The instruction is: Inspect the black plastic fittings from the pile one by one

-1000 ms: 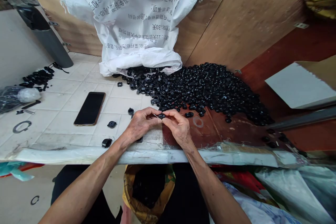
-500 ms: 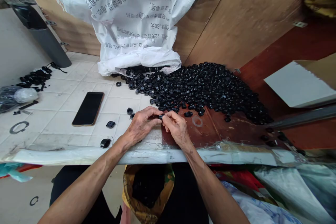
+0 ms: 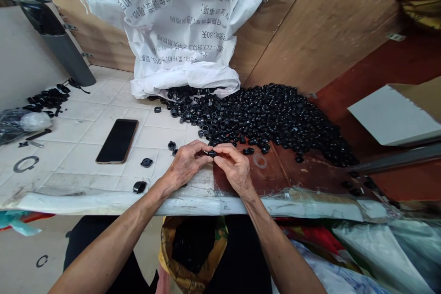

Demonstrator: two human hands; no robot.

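Near the table's front edge, my left hand (image 3: 188, 163) and my right hand (image 3: 234, 165) meet at their fingertips around one small black plastic part (image 3: 211, 153). Thumb and forefinger of each hand pinch it, and the fingers partly cover it. Just beyond the hands spreads a large heap of black ring-like parts (image 3: 268, 115), coming out of the mouth of a white printed sack (image 3: 182, 23). To the left of my left hand lie a few loose black pieces, among them a round one (image 3: 146, 162) and a thicker one (image 3: 139, 187).
A phone (image 3: 117, 141) lies left of the hands. A grey bottle (image 3: 69, 50) stands at the back left, near small black parts (image 3: 48, 100) and a flat ring (image 3: 25, 164). Below the table edge, an open yellow bag (image 3: 165, 243) holds dark parts. A white box (image 3: 389, 117) is at right.
My right hand's fingers have shifted and now reach out straighter, with the forefinger and thumb on the part's right end. The view has moved slightly.
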